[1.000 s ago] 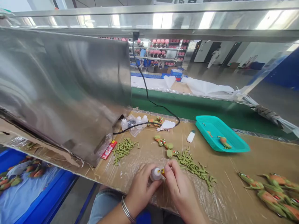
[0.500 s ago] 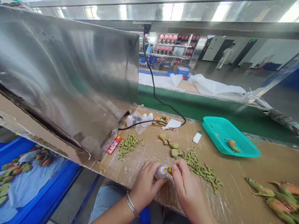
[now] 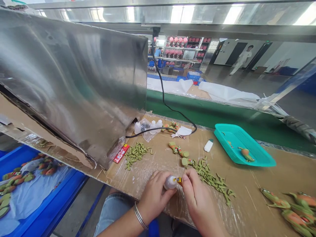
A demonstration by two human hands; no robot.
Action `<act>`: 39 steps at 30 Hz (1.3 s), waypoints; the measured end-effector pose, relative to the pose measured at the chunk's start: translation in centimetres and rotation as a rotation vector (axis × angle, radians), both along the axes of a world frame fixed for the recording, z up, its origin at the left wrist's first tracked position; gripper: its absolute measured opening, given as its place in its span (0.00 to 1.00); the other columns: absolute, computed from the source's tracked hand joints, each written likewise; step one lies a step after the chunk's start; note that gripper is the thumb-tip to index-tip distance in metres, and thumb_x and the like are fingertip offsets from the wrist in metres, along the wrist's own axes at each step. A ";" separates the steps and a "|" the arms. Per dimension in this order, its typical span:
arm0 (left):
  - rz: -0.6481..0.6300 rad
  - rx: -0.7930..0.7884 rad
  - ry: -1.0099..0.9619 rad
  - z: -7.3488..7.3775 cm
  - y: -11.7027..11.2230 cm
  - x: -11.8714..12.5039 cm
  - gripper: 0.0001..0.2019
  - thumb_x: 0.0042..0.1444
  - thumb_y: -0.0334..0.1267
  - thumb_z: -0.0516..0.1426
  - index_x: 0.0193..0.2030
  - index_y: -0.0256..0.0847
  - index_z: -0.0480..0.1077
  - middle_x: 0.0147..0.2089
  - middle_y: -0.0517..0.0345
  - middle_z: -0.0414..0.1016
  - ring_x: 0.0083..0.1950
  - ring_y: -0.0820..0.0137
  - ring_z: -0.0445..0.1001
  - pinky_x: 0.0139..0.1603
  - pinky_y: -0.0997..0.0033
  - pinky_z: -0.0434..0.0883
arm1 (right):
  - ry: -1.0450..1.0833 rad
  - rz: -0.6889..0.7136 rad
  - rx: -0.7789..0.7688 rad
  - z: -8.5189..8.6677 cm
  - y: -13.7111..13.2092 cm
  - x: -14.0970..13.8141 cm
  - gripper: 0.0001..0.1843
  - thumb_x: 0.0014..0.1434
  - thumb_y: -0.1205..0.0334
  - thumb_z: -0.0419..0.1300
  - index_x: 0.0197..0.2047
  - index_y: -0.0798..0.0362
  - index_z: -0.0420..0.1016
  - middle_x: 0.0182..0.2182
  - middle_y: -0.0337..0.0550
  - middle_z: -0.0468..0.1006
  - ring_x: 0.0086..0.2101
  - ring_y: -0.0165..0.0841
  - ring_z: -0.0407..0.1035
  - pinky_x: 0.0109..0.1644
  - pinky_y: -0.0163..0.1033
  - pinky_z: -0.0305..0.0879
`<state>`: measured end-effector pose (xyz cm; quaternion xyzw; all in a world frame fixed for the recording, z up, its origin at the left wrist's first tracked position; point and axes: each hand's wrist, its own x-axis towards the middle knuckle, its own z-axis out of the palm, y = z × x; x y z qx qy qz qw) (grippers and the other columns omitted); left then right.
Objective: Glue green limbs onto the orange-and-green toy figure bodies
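Observation:
My left hand (image 3: 156, 194) is closed round a small white squeeze bottle (image 3: 170, 182) at the near edge of the cardboard-covered bench (image 3: 247, 184). My right hand (image 3: 197, 194) pinches a small orange and yellow toy piece (image 3: 179, 180) held against the bottle's tip. A silver bangle (image 3: 140, 215) sits on my left wrist. Just beyond my right hand lies a long scatter of small green pieces (image 3: 212, 179).
A second green pile (image 3: 135, 153) and a red packet (image 3: 120, 153) lie left. Spare bottles (image 3: 153, 125), a black cable (image 3: 163, 98) and toy parts (image 3: 179, 151) sit further back. A teal tray (image 3: 243, 144) is right, painted lizard toys (image 3: 291, 205) far right, a steel box (image 3: 74, 82) left, a blue bin (image 3: 29, 194) below.
My hands stay together on the bottle and toy piece. The view has shifted slightly since a second ago, and hardly at all in the last half second.

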<state>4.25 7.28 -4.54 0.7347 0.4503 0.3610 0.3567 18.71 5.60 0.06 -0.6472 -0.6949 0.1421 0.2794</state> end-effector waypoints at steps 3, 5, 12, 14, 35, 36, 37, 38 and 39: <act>0.003 -0.001 -0.001 0.0 0.0 0.0 0.13 0.54 0.34 0.57 0.47 0.42 0.66 0.43 0.53 0.74 0.45 0.61 0.68 0.45 0.62 0.65 | 0.004 -0.003 0.003 0.0 0.0 0.1 0.15 0.65 0.51 0.39 0.33 0.48 0.59 0.16 0.34 0.68 0.17 0.35 0.66 0.20 0.35 0.53; 0.007 -0.002 0.000 -0.1 0.0 0.1 0.13 0.54 0.34 0.57 0.47 0.42 0.66 0.43 0.53 0.74 0.45 0.61 0.68 0.45 0.62 0.66 | 0.006 -0.005 0.000 -0.1 0.0 0.1 0.15 0.65 0.52 0.38 0.33 0.48 0.59 0.16 0.34 0.68 0.17 0.35 0.66 0.21 0.35 0.52; 0.008 -0.004 0.006 -0.1 0.0 0.0 0.13 0.53 0.34 0.57 0.47 0.42 0.65 0.43 0.53 0.74 0.45 0.61 0.68 0.45 0.61 0.65 | 0.004 -0.006 -0.036 -0.6 0.1 0.1 0.17 0.65 0.49 0.36 0.33 0.47 0.57 0.17 0.33 0.67 0.19 0.36 0.66 0.22 0.36 0.52; 0.004 -0.005 0.005 0.0 0.0 0.0 0.13 0.54 0.34 0.57 0.47 0.42 0.65 0.43 0.53 0.74 0.45 0.61 0.68 0.46 0.62 0.65 | 0.003 -0.010 -0.046 -0.7 0.1 0.1 0.17 0.65 0.48 0.36 0.33 0.47 0.57 0.17 0.33 0.66 0.18 0.36 0.66 0.22 0.36 0.51; 0.010 0.003 -0.006 0.1 0.0 0.0 0.13 0.53 0.34 0.57 0.47 0.44 0.66 0.43 0.54 0.74 0.45 0.62 0.69 0.46 0.61 0.66 | -0.038 0.004 -0.058 0.0 0.2 0.1 0.18 0.65 0.49 0.34 0.32 0.47 0.55 0.18 0.34 0.67 0.20 0.36 0.66 0.23 0.36 0.51; 0.009 0.002 -0.005 0.1 0.0 0.0 0.13 0.53 0.34 0.57 0.47 0.44 0.65 0.43 0.54 0.74 0.45 0.62 0.69 0.46 0.61 0.66 | -0.044 0.004 -0.058 0.0 0.2 0.1 0.18 0.65 0.49 0.34 0.32 0.47 0.55 0.18 0.34 0.67 0.19 0.36 0.66 0.23 0.36 0.51; 0.009 0.001 -0.003 0.0 0.0 0.0 0.13 0.53 0.34 0.57 0.47 0.44 0.65 0.43 0.54 0.74 0.45 0.62 0.69 0.46 0.61 0.66 | -0.052 0.005 -0.059 0.0 0.2 0.1 0.18 0.65 0.49 0.34 0.32 0.47 0.55 0.18 0.34 0.67 0.19 0.36 0.67 0.23 0.36 0.51; 0.009 0.000 0.000 0.0 0.0 0.0 0.13 0.53 0.34 0.57 0.47 0.43 0.65 0.43 0.54 0.74 0.45 0.61 0.69 0.46 0.61 0.66 | -0.060 0.007 -0.061 0.0 0.2 0.1 0.17 0.65 0.50 0.34 0.32 0.47 0.55 0.18 0.34 0.68 0.19 0.36 0.67 0.23 0.36 0.51; 0.008 -0.002 0.002 0.0 -0.1 0.1 0.13 0.53 0.34 0.57 0.46 0.43 0.66 0.43 0.53 0.74 0.45 0.61 0.69 0.46 0.61 0.66 | -0.069 0.009 -0.063 0.1 0.2 0.1 0.17 0.65 0.50 0.34 0.32 0.47 0.55 0.18 0.35 0.68 0.19 0.36 0.67 0.23 0.37 0.51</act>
